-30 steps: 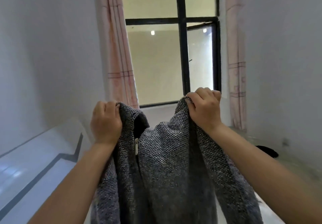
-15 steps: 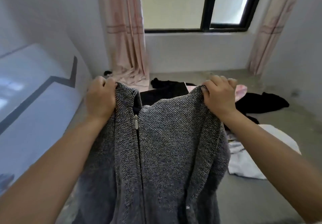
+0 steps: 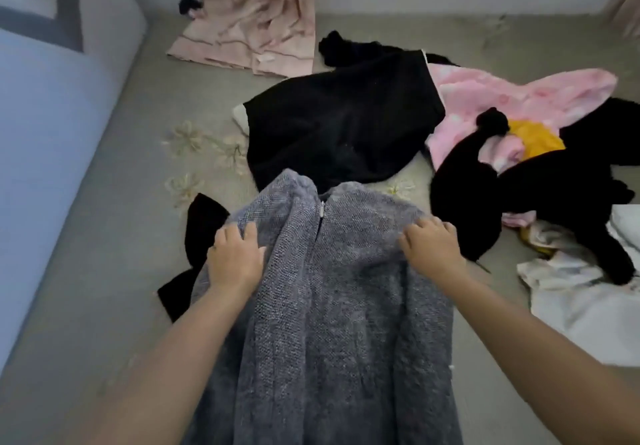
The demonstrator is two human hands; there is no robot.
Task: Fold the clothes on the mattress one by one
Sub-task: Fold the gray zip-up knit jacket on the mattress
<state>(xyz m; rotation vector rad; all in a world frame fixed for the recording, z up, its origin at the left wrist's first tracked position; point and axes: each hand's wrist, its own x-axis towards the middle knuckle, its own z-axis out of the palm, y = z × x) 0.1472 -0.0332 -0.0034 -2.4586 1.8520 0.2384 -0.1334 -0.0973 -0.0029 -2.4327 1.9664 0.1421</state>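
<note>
My left hand and right hand clutch the grey zip jacket at its shoulders, near on the mattress; uneven lowering could bunch it over the black garment beyond.

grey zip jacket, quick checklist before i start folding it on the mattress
1. Both hands on it: left hand and right hand grip the grey zip jacket at its shoulders: ok.
2. Zip faces up: ok.
3. Lying flat: bunched at the collar: not ok.
4. Mattress beneath free: a black cloth pokes out at its left edge: not ok.
5. Sleeves spread: cannot tell.
</note>
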